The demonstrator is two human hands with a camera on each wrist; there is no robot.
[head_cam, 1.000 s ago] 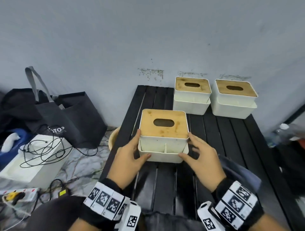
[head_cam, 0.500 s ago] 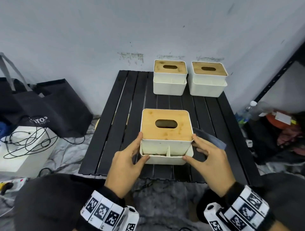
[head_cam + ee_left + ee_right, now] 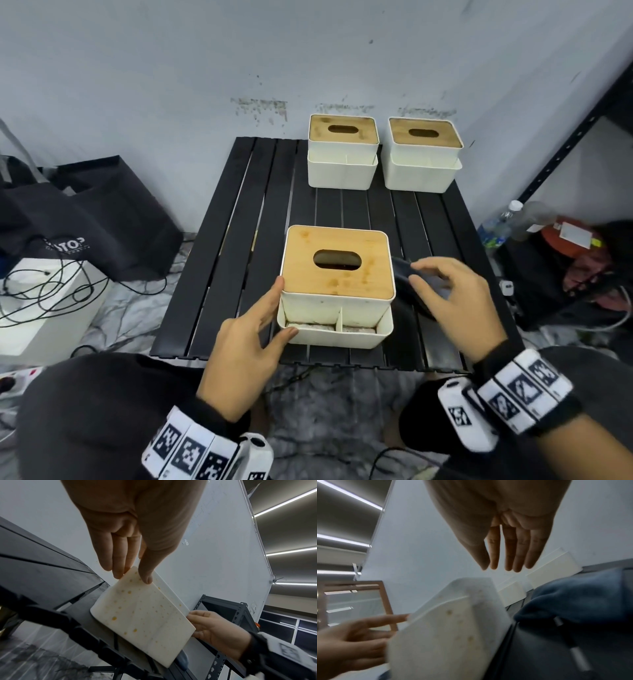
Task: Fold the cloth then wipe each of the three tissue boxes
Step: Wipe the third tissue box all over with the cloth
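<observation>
Three tissue boxes on slatted black table: two at the wall edge, nearest tissue box at front. Left hand spread, fingers straight against its left side. Right hand relaxed, fingers extended over dark blue cloth just right of the box.

Right hand fills top centre of frame, fingers straight, pointing down, holding nothing. Below them, lower centre, the spotted white tissue box, blurred. Left hand at lower left, a fingertip touching the box's left edge. Blue cloth bunched at right, beside the box.
</observation>
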